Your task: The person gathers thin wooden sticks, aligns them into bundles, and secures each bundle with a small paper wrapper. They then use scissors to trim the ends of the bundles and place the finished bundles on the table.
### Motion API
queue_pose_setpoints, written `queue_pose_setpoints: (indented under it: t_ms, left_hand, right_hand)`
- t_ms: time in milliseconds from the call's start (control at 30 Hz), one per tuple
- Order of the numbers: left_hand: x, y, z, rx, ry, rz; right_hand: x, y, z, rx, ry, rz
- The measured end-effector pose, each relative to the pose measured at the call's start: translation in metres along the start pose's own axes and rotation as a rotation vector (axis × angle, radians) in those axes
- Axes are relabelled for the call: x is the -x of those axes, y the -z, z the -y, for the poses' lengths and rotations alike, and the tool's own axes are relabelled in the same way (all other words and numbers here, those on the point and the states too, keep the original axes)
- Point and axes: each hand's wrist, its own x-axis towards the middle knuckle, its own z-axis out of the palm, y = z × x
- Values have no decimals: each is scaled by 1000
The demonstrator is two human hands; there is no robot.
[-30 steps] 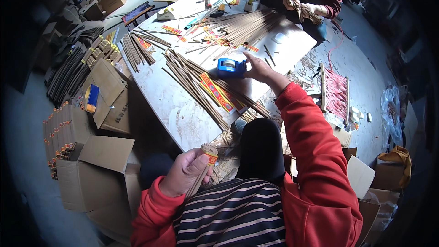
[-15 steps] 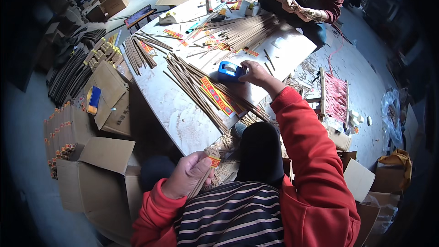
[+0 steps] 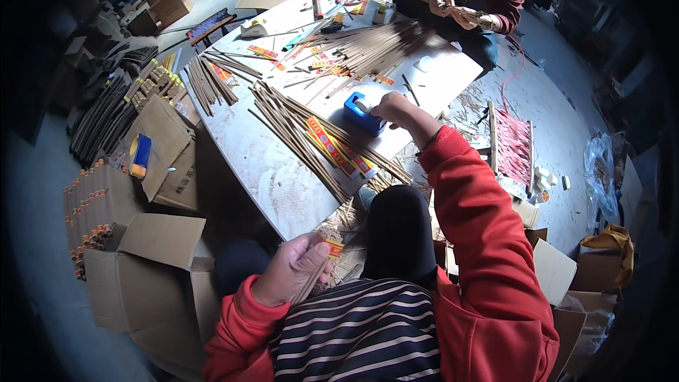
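My left hand (image 3: 297, 269) is closed around a bundle of thin brown sticks (image 3: 327, 236), which look like incense, just above my lap. A red and yellow paper band (image 3: 334, 248) wraps the bundle near its upper end. Stretched out over the table, my right hand (image 3: 396, 110) has its fingers closed at the upper right side of a blue tape dispenser (image 3: 363, 122). A pale roll of tape (image 3: 363, 105) shows beside the fingertips; whether they pinch a tape end is hidden. Loose brown sticks (image 3: 297, 138) and red-yellow label strips (image 3: 331, 148) lie left of the dispenser.
On the white table (image 3: 283, 201), more sticks (image 3: 371, 49) fan out at the far side. A co-worker (image 3: 460, 10) handles sticks there. Open cardboard boxes (image 3: 145, 276) stand at my left, near stacked banded bundles (image 3: 85, 212). A pink woven stool (image 3: 513, 145) is at right.
My right hand has shifted to the dispenser's upper side, its fingers more curled. The dispenser has turned clockwise and moved slightly right. My left hand keeps its hold on the bundle.
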Motion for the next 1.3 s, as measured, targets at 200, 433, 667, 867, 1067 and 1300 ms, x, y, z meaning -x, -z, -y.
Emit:
queue_pose_setpoints:
  t_ms: [200, 433, 667, 867, 1067, 1300]
  left_hand:
    - [3, 1, 0, -17, -7, 3]
    - [3, 4, 5, -19, -18, 11]
    - [4, 3, 2, -21, -12, 4]
    - [4, 6, 2, -39, -29, 3]
    - [5, 6, 2, -51, -57, -17]
    - [13, 1, -1, -68, -103, -42]
  right_hand:
    - [-14, 3, -21, -471, -90, 77]
    - [15, -9, -34, -962, 6, 59]
    - [1, -25, -48, -1067, -64, -50]
    - [6, -30, -46, -1005, -103, -41]
    - [-5, -32, -47, -929, -142, -51]
    - [-28, -35, -61, -949, -204, -89]
